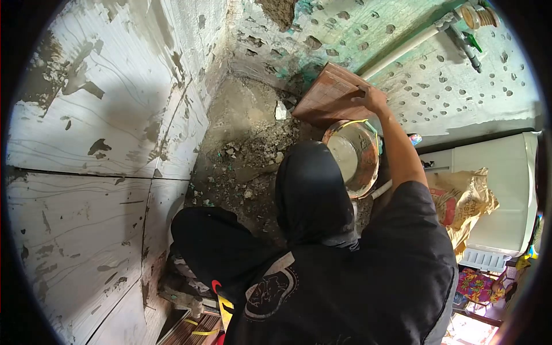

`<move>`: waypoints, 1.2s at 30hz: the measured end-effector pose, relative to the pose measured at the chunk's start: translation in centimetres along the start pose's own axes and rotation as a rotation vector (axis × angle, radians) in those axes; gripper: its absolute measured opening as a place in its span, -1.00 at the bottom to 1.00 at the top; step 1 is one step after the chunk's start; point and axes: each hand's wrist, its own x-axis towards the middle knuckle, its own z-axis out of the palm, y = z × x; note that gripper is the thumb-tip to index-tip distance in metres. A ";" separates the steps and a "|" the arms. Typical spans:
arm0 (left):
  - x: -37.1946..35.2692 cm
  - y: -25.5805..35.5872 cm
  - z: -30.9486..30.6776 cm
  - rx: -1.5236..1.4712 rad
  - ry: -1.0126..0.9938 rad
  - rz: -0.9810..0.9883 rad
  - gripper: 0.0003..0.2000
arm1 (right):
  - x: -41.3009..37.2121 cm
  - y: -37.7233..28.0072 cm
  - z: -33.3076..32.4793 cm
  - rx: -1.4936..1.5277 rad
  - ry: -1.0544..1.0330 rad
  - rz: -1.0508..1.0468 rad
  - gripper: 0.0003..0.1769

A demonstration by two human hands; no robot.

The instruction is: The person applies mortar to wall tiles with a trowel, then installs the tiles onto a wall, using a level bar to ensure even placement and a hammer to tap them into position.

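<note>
My right hand (374, 100) reaches forward to a stack of brown tiles (329, 92) that leans against the far wall. Its fingers are bent over the right edge of the tiles. Just below the tiles is a round bucket (368, 154) with grey, wet-looking material inside and a yellow-green strip along its rim. My black-clad knee partly covers the bucket's near side. I cannot see my left hand; my body and dark clothes fill the lower middle of the view.
White tiles (75, 213) with grey smears cover the left wall. Rubble (244, 184) lies on the floor. The chipped green wall (425, 86) carries a white pipe (402, 53) and a green-handled tap (471, 41). At right are a torn paper sack (467, 198) and a large white cabinet-like object (497, 184).
</note>
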 end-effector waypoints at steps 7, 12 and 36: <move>0.6 -0.6 -1.1 0.047 0.041 0.001 -0.84 | 2.9 -0.4 -1.3 0.064 -0.057 -0.263 -0.59; 0.9 -0.7 -2.8 0.101 0.099 0.009 -0.84 | 3.4 -3.9 -6.7 -0.025 -0.039 -0.283 -0.65; 2.8 -1.5 -12.5 0.421 0.372 0.083 -0.86 | 12.2 -25.0 -2.7 0.165 -0.101 -0.247 -0.50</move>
